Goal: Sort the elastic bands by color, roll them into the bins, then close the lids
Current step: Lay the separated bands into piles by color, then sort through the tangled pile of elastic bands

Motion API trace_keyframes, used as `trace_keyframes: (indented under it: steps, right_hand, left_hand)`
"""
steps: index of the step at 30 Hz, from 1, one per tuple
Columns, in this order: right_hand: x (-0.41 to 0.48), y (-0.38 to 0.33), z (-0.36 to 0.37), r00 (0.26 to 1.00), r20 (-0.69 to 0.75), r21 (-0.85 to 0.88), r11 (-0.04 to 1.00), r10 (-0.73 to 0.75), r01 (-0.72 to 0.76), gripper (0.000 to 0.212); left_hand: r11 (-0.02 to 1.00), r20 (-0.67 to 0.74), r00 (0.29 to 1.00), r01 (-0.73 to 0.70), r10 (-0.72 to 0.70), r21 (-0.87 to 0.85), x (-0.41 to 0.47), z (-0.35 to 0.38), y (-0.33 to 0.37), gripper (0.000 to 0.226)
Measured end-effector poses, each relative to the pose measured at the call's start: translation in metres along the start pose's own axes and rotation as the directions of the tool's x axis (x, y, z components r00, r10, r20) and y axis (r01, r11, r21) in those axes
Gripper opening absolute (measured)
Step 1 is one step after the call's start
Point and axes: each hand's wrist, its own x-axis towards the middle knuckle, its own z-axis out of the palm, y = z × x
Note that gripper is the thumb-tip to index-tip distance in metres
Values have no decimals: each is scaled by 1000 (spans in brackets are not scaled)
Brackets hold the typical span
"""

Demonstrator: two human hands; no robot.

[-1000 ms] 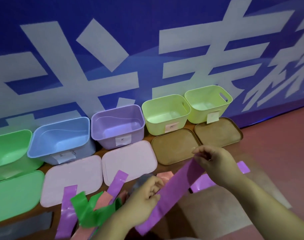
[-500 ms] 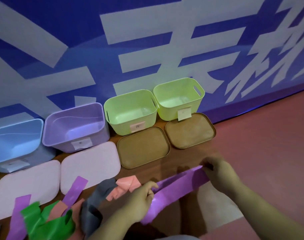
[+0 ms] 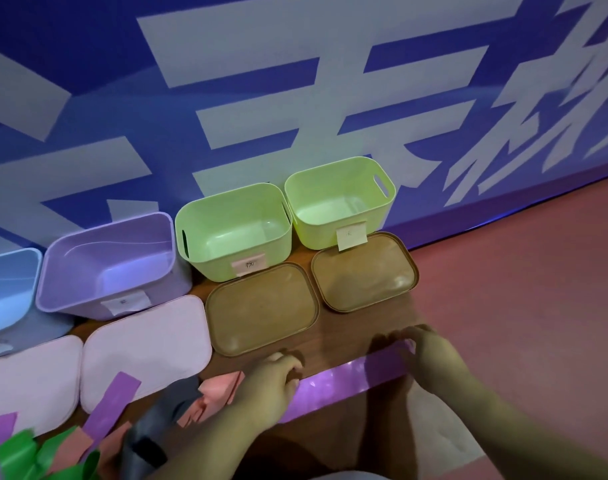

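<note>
A long purple elastic band (image 3: pixel 344 382) lies stretched flat along the wooden table's front edge. My left hand (image 3: pixel 271 382) holds its left end with curled fingers, and my right hand (image 3: pixel 430 348) pinches its right end. At the lower left lies a pile of other bands: purple (image 3: pixel 113 403), pink (image 3: pixel 219 389), grey (image 3: pixel 157 424) and green (image 3: pixel 42 459). Open bins stand along the wall: blue (image 3: pixel 4 289), purple (image 3: pixel 105 265), and two light green ones (image 3: pixel 233 230) (image 3: pixel 340 199).
Lids lie flat in front of the bins: two pale pink (image 3: pixel 150 344) (image 3: pixel 28 379) and two brown (image 3: pixel 261 306) (image 3: pixel 364 271). A blue wall with large white characters stands right behind the bins. Red floor (image 3: pixel 520 289) spreads to the right of the table.
Both hands lowered the purple band from the air down flat onto the table's front edge. The camera swung right, so the green bin and its lid left the view.
</note>
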Motion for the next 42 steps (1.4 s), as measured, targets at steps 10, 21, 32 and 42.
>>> trace_keyframes:
  steps: [10, 21, 32, 42]
  right_hand:
    - [-45, -64, 34, 965, 83, -128, 958, -247, 257, 38]
    - [-76, -156, 107, 866, 188, 27, 884, -463, 467, 36]
    - [-106, -242, 160, 836, 278, 13, 872, -474, 490, 35]
    - [-89, -303, 203, 813, 307, -51, 845, -495, 533, 37]
  left_hand:
    - [998, -166, 986, 23, -33, -58, -66, -5, -33, 23]
    - [977, -307, 935, 132, -178, -167, -155, -15, -115, 24]
    - [956, -291, 916, 230, -276, -182, -202, -45, -186, 46]
    - [971, -284, 936, 166, -209, -170, -211, -66, -225, 51]
